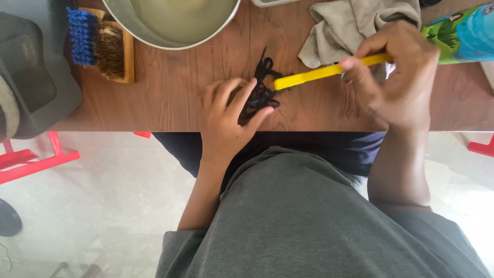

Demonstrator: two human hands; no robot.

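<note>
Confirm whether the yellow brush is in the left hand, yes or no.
No, the right hand grips the yellow brush, while the left hand presses down on the black laces.

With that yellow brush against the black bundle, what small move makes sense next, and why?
Probably a short stroke of the yellow brush along the black laces. Its tip already touches them, the left hand pins them to the table, and the right hand grips the handle.

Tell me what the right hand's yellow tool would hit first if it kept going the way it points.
The right hand aims the yellow tool left and slightly down; its tip already sits at the black laces, pinned by the left hand, so probably those fingers next.
</note>
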